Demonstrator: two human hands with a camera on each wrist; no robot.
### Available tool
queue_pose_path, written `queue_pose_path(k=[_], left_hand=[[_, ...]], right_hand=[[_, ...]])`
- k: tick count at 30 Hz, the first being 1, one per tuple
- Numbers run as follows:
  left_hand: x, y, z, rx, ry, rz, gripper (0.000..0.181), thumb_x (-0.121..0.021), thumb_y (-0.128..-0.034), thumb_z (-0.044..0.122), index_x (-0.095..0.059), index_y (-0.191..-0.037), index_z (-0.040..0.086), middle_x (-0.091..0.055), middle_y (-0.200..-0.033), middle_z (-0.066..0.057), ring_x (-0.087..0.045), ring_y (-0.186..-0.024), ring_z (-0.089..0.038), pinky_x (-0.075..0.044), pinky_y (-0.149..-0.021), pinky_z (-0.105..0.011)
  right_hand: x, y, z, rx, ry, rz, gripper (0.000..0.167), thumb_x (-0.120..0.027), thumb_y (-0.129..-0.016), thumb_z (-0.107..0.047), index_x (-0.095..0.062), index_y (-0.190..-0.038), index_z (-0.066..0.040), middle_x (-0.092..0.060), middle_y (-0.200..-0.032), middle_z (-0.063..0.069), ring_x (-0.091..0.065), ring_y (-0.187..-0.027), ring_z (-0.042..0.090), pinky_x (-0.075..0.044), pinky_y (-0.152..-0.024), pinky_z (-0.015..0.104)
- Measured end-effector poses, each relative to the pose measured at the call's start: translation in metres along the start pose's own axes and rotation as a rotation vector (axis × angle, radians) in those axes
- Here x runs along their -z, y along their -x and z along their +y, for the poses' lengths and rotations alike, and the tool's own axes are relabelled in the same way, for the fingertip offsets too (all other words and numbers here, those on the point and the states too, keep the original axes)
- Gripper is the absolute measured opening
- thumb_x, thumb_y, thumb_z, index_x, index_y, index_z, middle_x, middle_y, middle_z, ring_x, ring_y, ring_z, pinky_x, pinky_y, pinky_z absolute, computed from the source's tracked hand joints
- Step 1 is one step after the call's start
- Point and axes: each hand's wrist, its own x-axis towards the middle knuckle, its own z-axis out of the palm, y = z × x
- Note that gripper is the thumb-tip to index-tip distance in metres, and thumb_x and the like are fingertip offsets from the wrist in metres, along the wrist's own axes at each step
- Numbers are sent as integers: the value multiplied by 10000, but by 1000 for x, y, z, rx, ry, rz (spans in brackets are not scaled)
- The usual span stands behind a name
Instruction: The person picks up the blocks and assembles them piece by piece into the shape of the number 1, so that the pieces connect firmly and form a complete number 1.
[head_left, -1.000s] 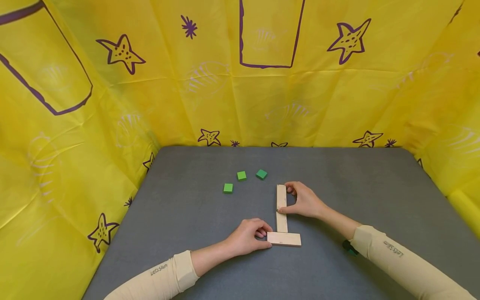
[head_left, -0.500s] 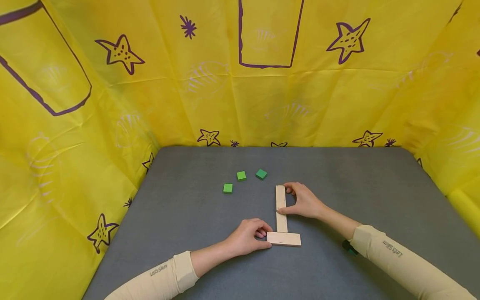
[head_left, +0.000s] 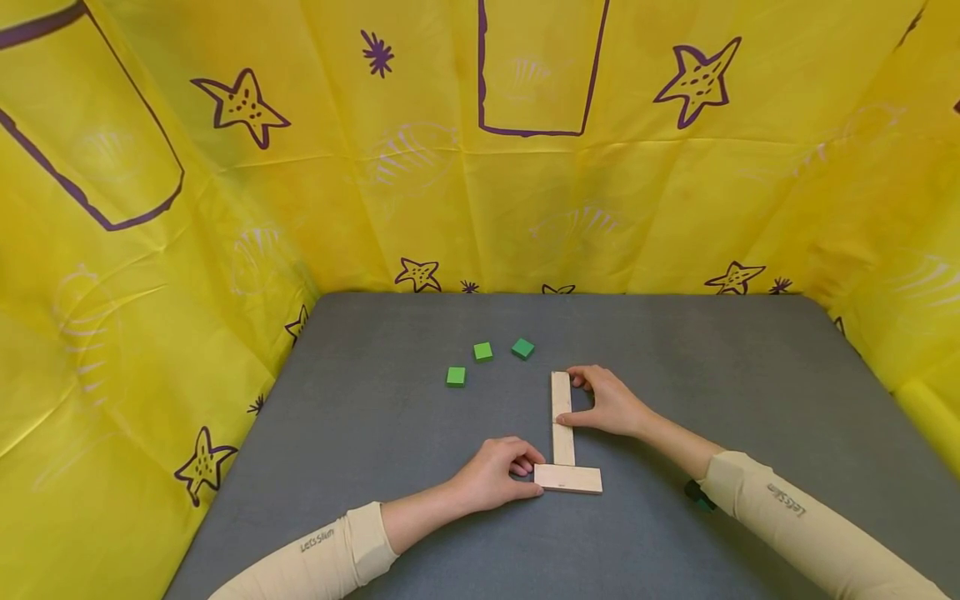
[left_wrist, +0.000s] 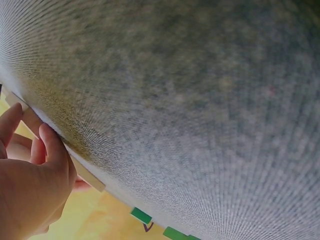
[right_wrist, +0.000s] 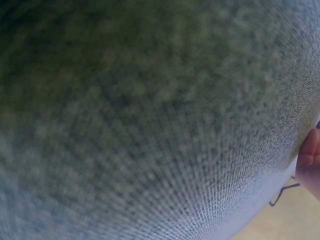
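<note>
Crosswise wooden block (head_left: 567, 478) laid flat on grey table (head_left: 675, 358); left end pinched between thumb and finger of left grip (head_left: 487, 477). Lower lengthwise block (head_left: 564, 448) set against its far edge, extended end to end by upper lengthwise block (head_left: 561, 396), held by thumb and fingers of right grip (head_left: 609, 403). Three green pieces (head_left: 483, 352) scattered farther back, leftward. Table backed by yellow cloth (head_left: 637, 208), starfish-printed.

The head view looked forward and down from above the near side of the table (head_left: 420, 425). Each wrist view sat close to it, facing across toward the cloth (head_left: 525, 187) beyond; head and left wrist shared the left hand (head_left: 495, 475) and green blocks (head_left: 483, 352).
</note>
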Motion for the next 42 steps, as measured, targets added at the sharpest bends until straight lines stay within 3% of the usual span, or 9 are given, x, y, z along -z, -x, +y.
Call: queue_pose_path(k=[6,18,28,42], left_hand=[[-1,0,-1,-11,-12,5,255,-826,-779,87,-700,-999,54,-625,-888,18,-590,-798,-31,-502,-734,-138],[0,0,-2,-10,-7,7,259,-828,-776,91,-700,-998,57,-628,-885,18,-591,-791,-34,-503,-733,-143],[0,0,-1,-4,4,9,261,-831,-772,83,-701,-997,56,-624,-885,20,-582,-789,-26,-503,-734,-144],[-1,0,-1,11,12,4,269,-833,-771,92,-701,-1002,57,-614,-884,44,-574,-784,-12,-500,-733,-140]], right_hand=[[1,2,-1,30,-2,22,796,-833,-723,-448,-539,-1277,42,-562,-1042,63,-494,-942,228,-421,-803,387],[5,2,-1,-15,-18,-15,793,-815,-751,-458,-525,-1316,18,-576,-1096,74,-516,-984,239,-454,-842,410],[7,-1,1,-19,-104,34,610,-802,-803,-340,-569,-1256,-4,-598,-1098,107,-545,-962,240,-493,-808,391],[10,-7,-1,-167,-256,56,438,-761,-853,-285,-602,-1191,-56,-621,-1173,107,-544,-1073,283,-470,-896,431]])
